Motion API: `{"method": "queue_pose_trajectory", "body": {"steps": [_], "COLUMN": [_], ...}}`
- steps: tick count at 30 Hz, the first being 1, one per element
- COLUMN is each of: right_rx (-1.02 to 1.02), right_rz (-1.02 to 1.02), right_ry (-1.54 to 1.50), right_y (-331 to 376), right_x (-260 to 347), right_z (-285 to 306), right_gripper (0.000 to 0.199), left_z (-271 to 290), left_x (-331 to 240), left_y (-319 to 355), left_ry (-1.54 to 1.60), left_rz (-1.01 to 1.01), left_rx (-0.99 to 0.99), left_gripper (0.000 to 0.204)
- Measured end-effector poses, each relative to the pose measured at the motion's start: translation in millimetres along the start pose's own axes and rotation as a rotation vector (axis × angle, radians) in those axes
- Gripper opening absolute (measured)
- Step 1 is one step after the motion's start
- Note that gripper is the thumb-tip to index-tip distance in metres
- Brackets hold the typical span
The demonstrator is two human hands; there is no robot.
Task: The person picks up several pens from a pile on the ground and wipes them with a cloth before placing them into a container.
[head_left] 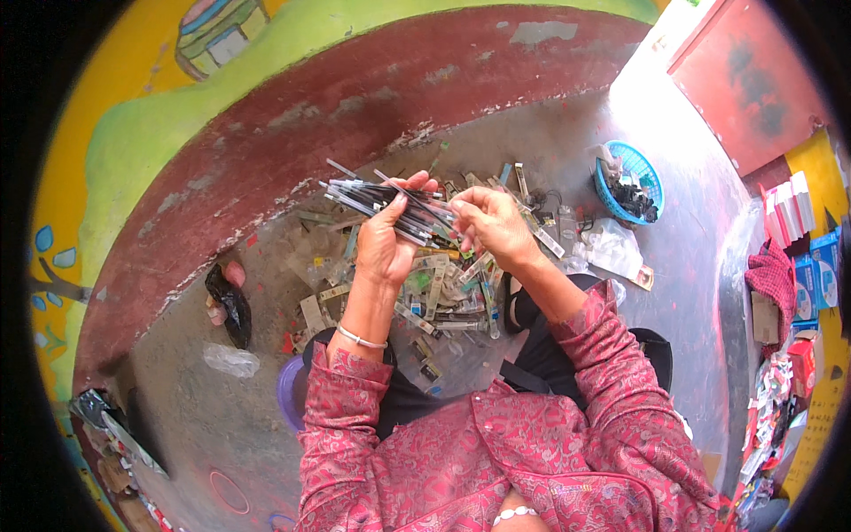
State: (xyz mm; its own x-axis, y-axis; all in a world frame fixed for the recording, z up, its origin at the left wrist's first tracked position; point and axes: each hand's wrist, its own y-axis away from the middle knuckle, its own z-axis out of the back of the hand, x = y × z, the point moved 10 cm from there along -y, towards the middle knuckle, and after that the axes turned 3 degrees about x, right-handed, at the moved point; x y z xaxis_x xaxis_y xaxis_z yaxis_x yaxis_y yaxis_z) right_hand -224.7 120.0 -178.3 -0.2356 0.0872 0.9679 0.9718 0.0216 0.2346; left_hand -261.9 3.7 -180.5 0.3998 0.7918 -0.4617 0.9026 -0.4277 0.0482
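Note:
A loose bundle of thin black and clear sticks (pixel 359 197), which look like pen refills, lies across my left hand (pixel 387 235). The thumb presses on top of the sticks and the fingers curl beneath them. My right hand (pixel 496 223) is at the bundle's right end, thumb and forefinger pinched together. One stick slants toward those fingertips, but whether they grip it is hard to see. Below both hands, a pile of clear plastic packets and slim printed strips (pixel 437 293) is spread over the floor, partly hidden by my hands and knees.
A blue basket (pixel 657 168) with black pieces stands at the right, near a white plastic bag (pixel 613 248). A purple basin (pixel 288 395) is by my left knee. Black and pink bags (pixel 229 306) lie left of the pile. Boxes (pixel 804 288) line the right wall.

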Motion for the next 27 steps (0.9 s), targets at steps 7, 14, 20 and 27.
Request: {"method": "queue_pose_trajectory", "body": {"steps": [7, 14, 20, 27], "right_rx": [0.126, 0.156, 0.027, -0.081], "right_rz": [-0.145, -0.074, 0.033, 0.2], "right_ry": [-0.345, -0.091, 0.051, -0.037], "right_y": [0, 0, -4, 1], "right_x": [-25, -5, 12, 35], "right_z": [-17, 2, 23, 39], "right_gripper": [0.029, 0.026, 0.017, 0.015], "left_z": [25, 22, 19, 18], "left_x": [14, 9, 14, 14], "left_y": [-6, -5, -4, -5], "left_ry": [0.14, 0.089, 0.074, 0.065], "left_rz": [0.048, 0.036, 0.067, 0.076], "left_rx": [-0.105, -0.091, -0.131, -0.1], "left_gripper": [0.015, 0.015, 0.02, 0.022]}}
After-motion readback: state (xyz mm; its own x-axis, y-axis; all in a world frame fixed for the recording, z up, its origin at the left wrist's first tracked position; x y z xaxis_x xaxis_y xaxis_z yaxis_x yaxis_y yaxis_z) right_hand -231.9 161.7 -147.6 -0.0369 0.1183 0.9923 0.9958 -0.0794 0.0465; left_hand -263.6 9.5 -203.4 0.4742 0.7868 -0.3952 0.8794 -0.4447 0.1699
